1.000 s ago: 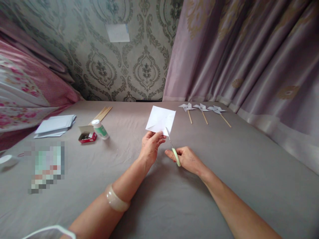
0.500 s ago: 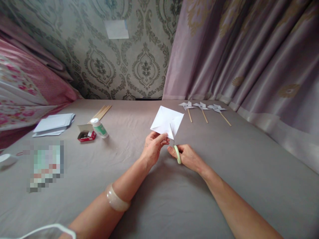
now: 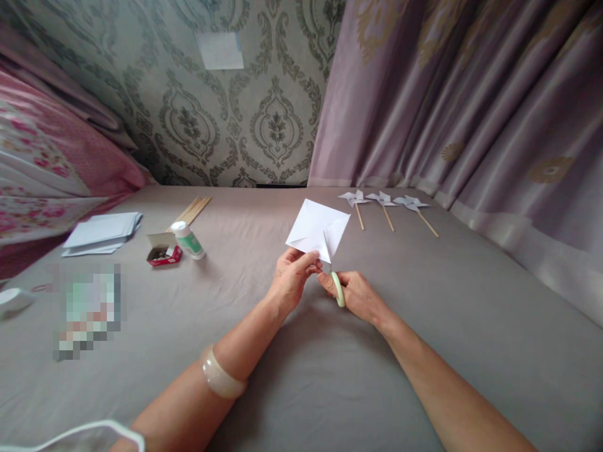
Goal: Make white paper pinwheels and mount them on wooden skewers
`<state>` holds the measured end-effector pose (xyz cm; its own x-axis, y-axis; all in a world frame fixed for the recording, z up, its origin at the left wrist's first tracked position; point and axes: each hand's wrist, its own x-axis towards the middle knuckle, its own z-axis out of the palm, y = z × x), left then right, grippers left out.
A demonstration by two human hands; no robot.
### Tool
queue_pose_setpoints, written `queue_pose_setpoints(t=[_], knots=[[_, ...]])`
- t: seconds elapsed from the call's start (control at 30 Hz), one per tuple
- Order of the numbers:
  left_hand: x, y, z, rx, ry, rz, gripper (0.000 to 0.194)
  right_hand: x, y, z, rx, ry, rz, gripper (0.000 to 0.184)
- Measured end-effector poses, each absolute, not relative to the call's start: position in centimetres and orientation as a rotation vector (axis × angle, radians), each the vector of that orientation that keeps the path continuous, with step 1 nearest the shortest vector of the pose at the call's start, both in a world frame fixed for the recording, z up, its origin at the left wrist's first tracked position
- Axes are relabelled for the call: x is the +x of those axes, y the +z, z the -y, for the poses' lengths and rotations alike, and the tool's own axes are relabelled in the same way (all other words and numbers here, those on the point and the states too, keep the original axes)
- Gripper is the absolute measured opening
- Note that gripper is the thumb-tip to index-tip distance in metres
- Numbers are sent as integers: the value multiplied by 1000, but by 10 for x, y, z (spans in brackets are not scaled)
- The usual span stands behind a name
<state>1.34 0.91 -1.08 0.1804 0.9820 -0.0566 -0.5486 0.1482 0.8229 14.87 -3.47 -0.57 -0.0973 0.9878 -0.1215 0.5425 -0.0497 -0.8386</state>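
A white paper square (image 3: 315,221) is pinched at its lower corner by my left hand (image 3: 294,276), held up above the grey cloth. Slits run inward from its corners. My right hand (image 3: 360,295) is closed round the pale green handle of a pair of scissors (image 3: 338,290). Their blades lie at the paper's lower right, along a slit near the bottom corner. Part of the handle is hidden by my fingers.
Several paper pinwheels on sticks (image 3: 380,199) lie at the back right. At left are a paper stack (image 3: 101,232), wooden sticks (image 3: 195,211), a red box of small metal pieces (image 3: 164,254), a white-and-green bottle (image 3: 188,240) and a blurred-out item (image 3: 89,311).
The paper, scissors and both hands sit very slightly further right in the picture. My grips on the paper and scissors look the same.
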Motion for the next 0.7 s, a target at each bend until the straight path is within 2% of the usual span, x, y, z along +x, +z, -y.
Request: queue_pose_setpoints(t=[0.7], knots=[[13,-9,-12,611,1181,-633,23,147,-7,35,-1688,982,1602,58]])
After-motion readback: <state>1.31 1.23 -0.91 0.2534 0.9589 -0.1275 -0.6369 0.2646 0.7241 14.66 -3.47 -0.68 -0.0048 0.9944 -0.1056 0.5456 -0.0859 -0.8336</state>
